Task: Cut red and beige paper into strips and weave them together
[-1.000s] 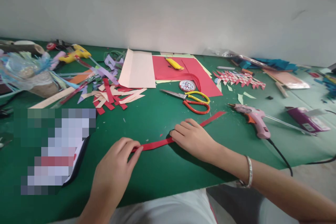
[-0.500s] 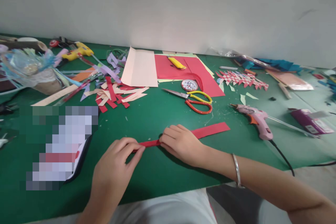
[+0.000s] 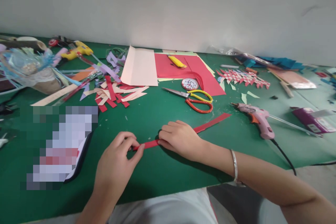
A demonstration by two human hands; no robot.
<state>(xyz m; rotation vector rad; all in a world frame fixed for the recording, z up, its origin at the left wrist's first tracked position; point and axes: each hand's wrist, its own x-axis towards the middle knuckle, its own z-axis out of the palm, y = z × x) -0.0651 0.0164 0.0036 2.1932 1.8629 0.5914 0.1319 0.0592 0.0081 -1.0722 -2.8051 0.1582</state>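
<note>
A red paper strip (image 3: 212,123) lies slantwise on the green table near its front edge. Its left end is pinched between the thumb and fingers of my left hand (image 3: 119,157). My right hand (image 3: 181,141) presses down on the middle of the strip with its fingers curled, hiding that stretch of paper. Between the two hands a short piece of the strip shows, looking narrow. Beyond my right hand the far end runs out to the right. Scissors (image 3: 201,101) with yellow and red handles rest just past my right hand.
A pink glue gun (image 3: 258,120) with its cord lies at right, near a purple box (image 3: 312,120). Paper scraps (image 3: 115,94), a pink sheet (image 3: 141,68), red paper (image 3: 210,80) and a yellow cutter (image 3: 177,62) lie behind. A blurred phone (image 3: 65,143) is at left.
The strip's right part looks narrower than before and its end sits slightly higher. My left hand has shifted slightly at the left end, its fingers a little higher.
</note>
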